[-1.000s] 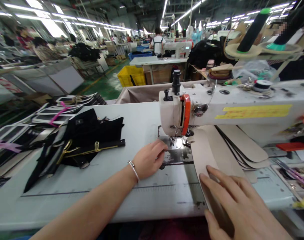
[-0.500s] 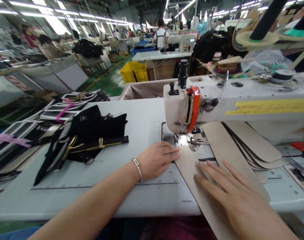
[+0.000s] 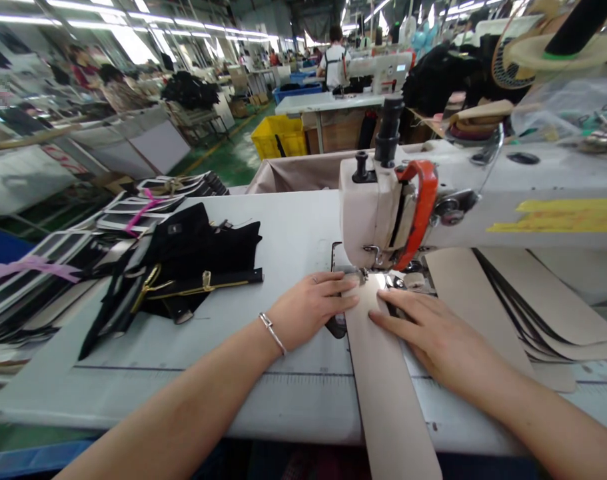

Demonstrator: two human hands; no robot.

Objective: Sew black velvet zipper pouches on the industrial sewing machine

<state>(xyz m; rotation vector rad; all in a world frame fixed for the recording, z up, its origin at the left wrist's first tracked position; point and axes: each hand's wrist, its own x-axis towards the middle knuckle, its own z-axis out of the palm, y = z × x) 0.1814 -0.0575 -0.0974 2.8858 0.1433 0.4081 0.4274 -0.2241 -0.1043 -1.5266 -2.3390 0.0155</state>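
A long beige strip (image 3: 386,380) lies lengthwise on the machine table, its far end at the presser foot of the sewing machine (image 3: 370,213) and its near end hanging over the front edge. Flat on the table, my left hand (image 3: 310,310) rests its outstretched fingertips on the strip's left edge, just in front of the needle area. My right hand (image 3: 433,333) is open as well, fingers extended onto the strip's right side close to the foot. A silver bracelet (image 3: 272,331) circles my left wrist. The needle itself is hard to make out.
Beige rounded pieces (image 3: 558,293) are stacked right of the machine head, under its arm. Black fabric pieces with gold zippers (image 3: 188,267) lie on the left. Tied bundles of strips (image 3: 48,280) stand beyond them. Another person (image 3: 334,60) sits at a machine farther back.
The strip has straightened and its far end has moved in to the presser foot. My right hand has slid forward and now lies near the foot. The view has shifted slightly.
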